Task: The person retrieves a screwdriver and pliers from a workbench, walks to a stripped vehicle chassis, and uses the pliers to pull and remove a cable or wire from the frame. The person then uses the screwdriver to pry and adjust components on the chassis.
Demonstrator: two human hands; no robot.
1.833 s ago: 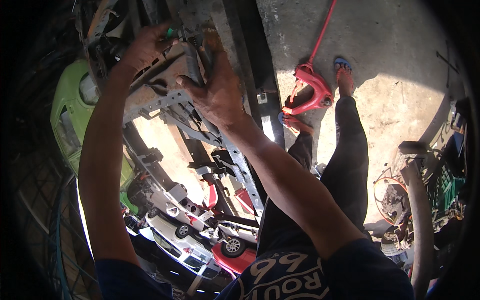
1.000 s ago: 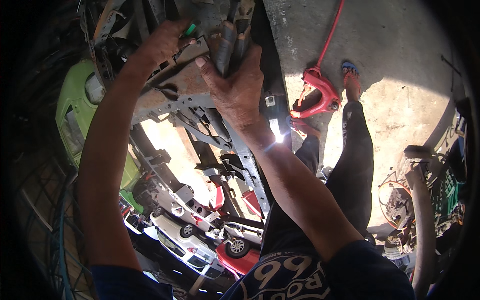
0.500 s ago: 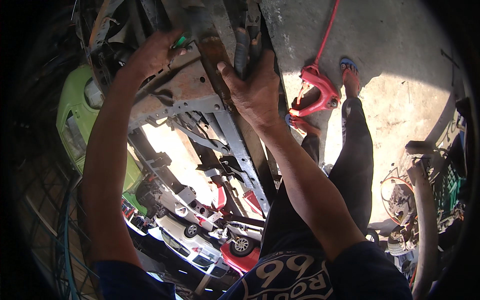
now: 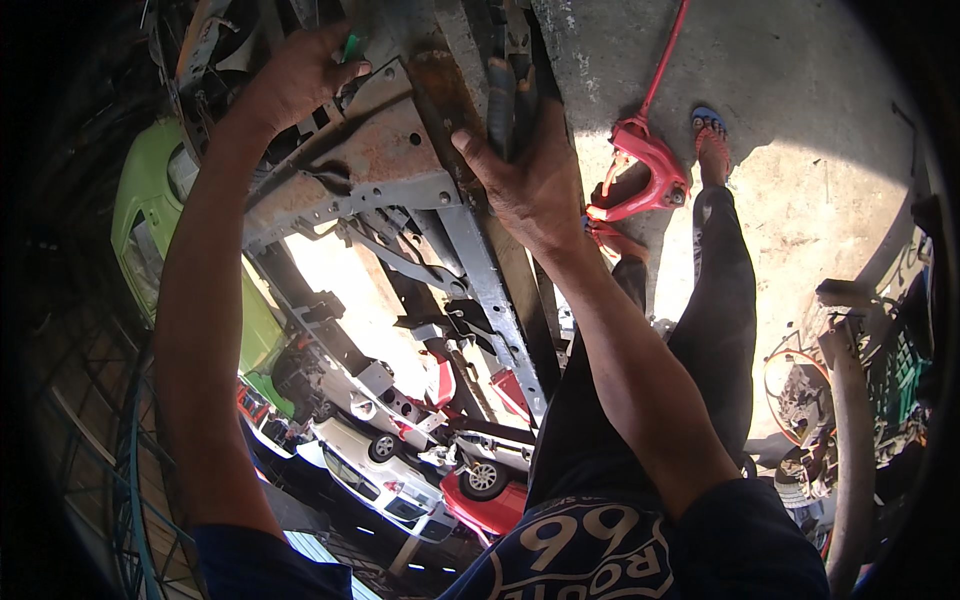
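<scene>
Grey handles [image 4: 500,108] are held in the right hand [image 4: 532,195], thumb spread, other fingers part-hidden. The handles are pointed straight ahead, beyond the right edge of the rusty plate [image 4: 385,150]. A green thing [image 4: 351,46] seems pinched by the left hand [image 4: 298,88], nearer the plate's far corner.

Concrete floor [image 4: 800,240], part sunlit, part shaded — a red long-handled jack [image 4: 664,170] and sandalled feet [image 4: 713,145] on it.

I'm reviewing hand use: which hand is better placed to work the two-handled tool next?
Right, probably: the right hand grips the two-handled tool, while the left hand is farther left, at a green object.
</scene>
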